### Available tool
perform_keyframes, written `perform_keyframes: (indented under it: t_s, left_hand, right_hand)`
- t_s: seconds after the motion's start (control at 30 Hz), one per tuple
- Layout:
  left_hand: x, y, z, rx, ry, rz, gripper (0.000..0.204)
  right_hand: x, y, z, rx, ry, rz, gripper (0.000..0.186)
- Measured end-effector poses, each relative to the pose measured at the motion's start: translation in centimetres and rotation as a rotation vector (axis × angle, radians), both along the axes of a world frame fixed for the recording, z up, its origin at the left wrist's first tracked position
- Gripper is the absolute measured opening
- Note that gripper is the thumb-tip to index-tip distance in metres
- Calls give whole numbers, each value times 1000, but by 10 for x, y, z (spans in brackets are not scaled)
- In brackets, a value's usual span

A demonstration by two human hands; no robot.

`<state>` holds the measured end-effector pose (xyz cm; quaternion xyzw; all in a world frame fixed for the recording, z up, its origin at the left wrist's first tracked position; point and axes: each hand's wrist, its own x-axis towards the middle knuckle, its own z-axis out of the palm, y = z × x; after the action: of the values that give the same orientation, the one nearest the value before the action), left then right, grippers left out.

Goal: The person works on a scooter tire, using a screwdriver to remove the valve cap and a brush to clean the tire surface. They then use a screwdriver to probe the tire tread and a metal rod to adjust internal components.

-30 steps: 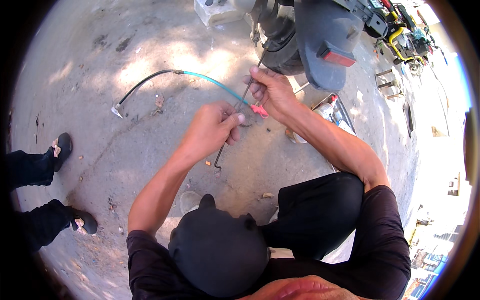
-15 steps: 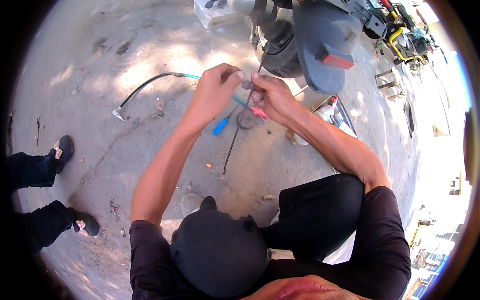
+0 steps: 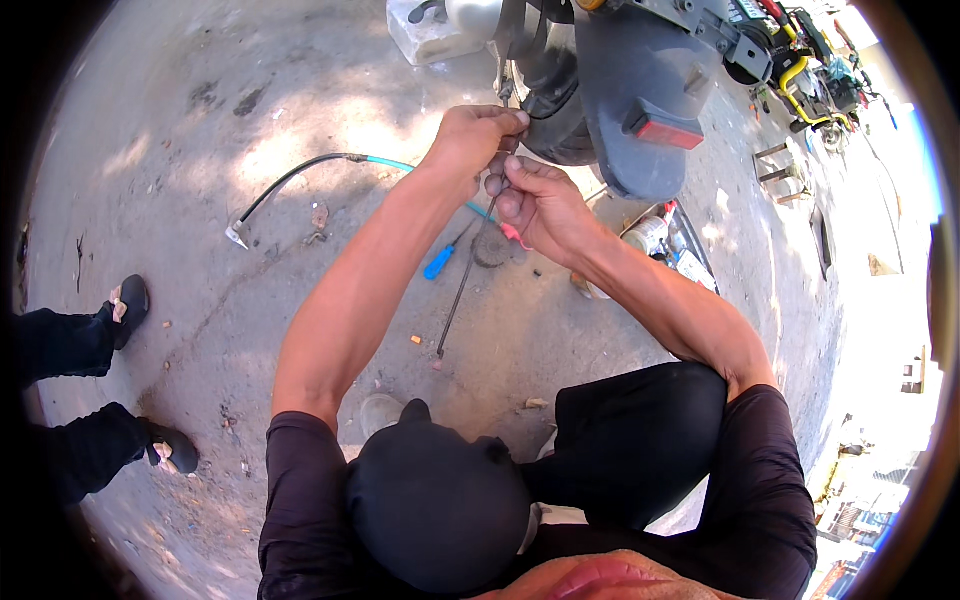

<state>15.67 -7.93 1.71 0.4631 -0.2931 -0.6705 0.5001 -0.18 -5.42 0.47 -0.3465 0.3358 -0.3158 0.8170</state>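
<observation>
A thin dark metal rod point(image 3: 458, 295) with a bent lower end slants from beside the rear wheel point(image 3: 562, 135) of a motorbike down to the ground. My right hand point(image 3: 548, 208) grips this rod partway up, thumb against curled fingers. Just above it, close to the wheel, my left hand point(image 3: 470, 140) is closed in a pinch at the rod's upper part; what sits between its fingertips is hidden. Below the hands lie a blue-handled screwdriver point(image 3: 438, 262), a round dark metal piece point(image 3: 490, 247) and a turquoise-and-black hose point(image 3: 330, 158) with a pale metal end.
The dark rear mudguard point(image 3: 640, 110) with its red reflector point(image 3: 668, 132) overhangs on the right. A tray point(image 3: 690, 240) holding containers stands beyond my right forearm. At the left are another person's shoes point(image 3: 130, 310). A pale block point(image 3: 425, 35) sits by the wheel.
My left hand has moved up and right, nearer the wheel. My right hand has dropped slightly, still on the rod, whose lower end has shifted a little left.
</observation>
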Motion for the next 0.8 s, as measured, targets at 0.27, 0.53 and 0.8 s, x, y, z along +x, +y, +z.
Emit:
perform_keyframes:
  t_s: [0.27,0.53,0.8]
  left_hand:
    - [-7,1,1,53,63,26,23]
    - [-9,0,7,73,65,37,23]
    - [-10,3,3,78,95,56,21]
  right_hand:
    - [-1,3,-3,45,96,-69,31]
    - [2,4,0,95,108,-37,32]
    - [6,6,3,114,116,-48,32]
